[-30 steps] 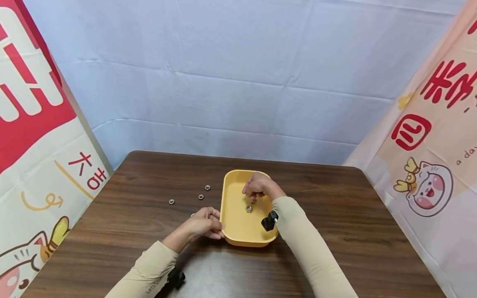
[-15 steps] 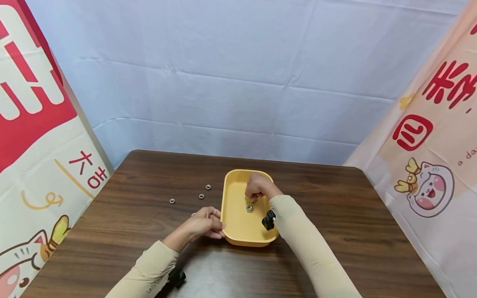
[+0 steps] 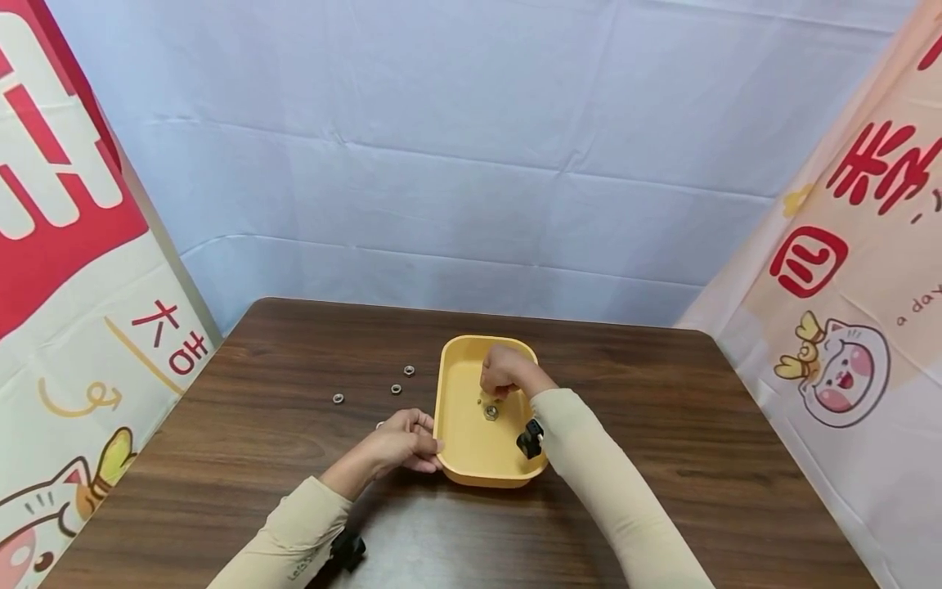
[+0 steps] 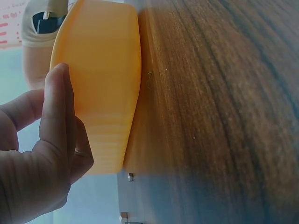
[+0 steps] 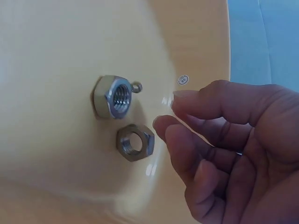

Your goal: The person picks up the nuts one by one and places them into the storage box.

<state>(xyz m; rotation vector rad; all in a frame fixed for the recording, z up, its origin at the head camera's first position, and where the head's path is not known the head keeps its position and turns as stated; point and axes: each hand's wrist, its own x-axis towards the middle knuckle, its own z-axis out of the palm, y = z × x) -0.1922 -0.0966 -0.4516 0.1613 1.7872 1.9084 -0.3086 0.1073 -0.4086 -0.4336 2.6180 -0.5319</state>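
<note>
Yellow, rounded-rectangle tray (image 3: 471, 450): on the dark brown, wood-grain worktop (image 3: 706, 425), toward the far edge; my left hand (image 3: 401, 442) grips its left rim.
My right hand (image 3: 508, 370): over the tray's far half, bent fingertips apart.
Thick, hexagonal metal nut (image 5: 104, 99): on the tray floor, just beside a thinner metal nut (image 5: 145, 148) near my right fingertips.
Three small metal nuts (image 3: 396, 392): worktop, off the tray's left edge.

A hand could dip into the yellow tray (image 3: 474, 454) over its near floor; farther back, the right hand (image 3: 506, 370) and hex nuts (image 5: 112, 99) (two larger, one tiny) stand in the way. A black wrist camera (image 3: 529, 439) juts over the right side, the left hand (image 3: 400, 442) bars the near left rim, and wood-grain tabletop (image 3: 677, 417) lies open rightward.
</note>
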